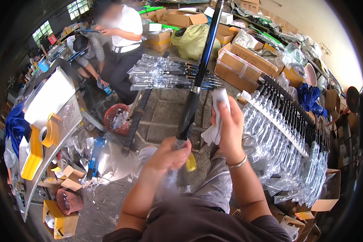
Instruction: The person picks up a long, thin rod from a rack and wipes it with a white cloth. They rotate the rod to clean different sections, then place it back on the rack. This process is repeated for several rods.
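My left hand [170, 155] is wrapped round the lower end of a fishing rod [201, 66]. Dark blue above and black at the handle, the rod tilts up and away from me past the top of the view. Clear plastic hangs blurred below that hand. Just right of the handle, my right hand [232, 128] is closed on a white cloth [219, 107], whose loose end dangles beneath the fingers. A small gap shows between cloth and rod. Ahead, several rods in clear sleeves [155, 72] lie across a metal frame [161, 101].
Many sleeved rods [282, 141] stand in a rack at my right. Cardboard boxes [246, 64] and a yellow-green sack [191, 42] sit beyond. A red basket [117, 117] is on the floor left; a bench [66, 125] holds tape. Two people [127, 30] work at the far left.
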`<act>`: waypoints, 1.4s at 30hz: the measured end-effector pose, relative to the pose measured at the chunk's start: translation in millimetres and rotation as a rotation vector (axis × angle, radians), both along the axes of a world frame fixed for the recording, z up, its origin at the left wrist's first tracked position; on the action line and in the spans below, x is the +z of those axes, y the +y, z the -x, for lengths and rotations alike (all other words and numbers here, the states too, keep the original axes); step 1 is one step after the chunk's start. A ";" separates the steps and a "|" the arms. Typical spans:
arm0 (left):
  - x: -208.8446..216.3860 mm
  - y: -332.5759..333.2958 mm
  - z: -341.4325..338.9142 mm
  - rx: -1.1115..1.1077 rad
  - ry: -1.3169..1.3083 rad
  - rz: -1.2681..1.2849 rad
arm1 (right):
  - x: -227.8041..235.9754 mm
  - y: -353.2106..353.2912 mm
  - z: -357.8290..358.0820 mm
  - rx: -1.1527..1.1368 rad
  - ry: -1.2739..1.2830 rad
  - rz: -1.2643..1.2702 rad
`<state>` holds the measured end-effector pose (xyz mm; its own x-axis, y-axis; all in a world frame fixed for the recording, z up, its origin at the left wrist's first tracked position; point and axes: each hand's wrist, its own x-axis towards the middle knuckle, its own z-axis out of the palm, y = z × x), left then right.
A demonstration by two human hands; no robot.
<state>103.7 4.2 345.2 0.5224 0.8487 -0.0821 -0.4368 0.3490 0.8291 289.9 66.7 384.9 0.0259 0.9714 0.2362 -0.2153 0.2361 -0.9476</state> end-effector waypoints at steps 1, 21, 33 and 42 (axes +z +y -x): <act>1.9 1.5 -2.2 -0.002 0.008 -0.011 | 6.7 5.1 -2.5 0.146 0.232 0.102; -8.9 0.1 -33.2 0.228 0.295 -0.100 | -1.5 -18.0 20.2 0.082 0.107 0.121; -25.7 16.0 -33.7 0.515 0.554 -0.347 | -37.4 -37.3 18.4 -0.013 -0.575 -0.236; -37.3 4.6 -29.8 0.404 0.164 -0.162 | -33.1 -13.5 -26.5 0.416 0.526 0.375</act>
<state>133.5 8.8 307.9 0.1388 0.9902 0.0149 -0.3700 0.0379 0.9283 316.4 53.2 351.8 -0.3413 0.9384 -0.0530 -0.6605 -0.2796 -0.6969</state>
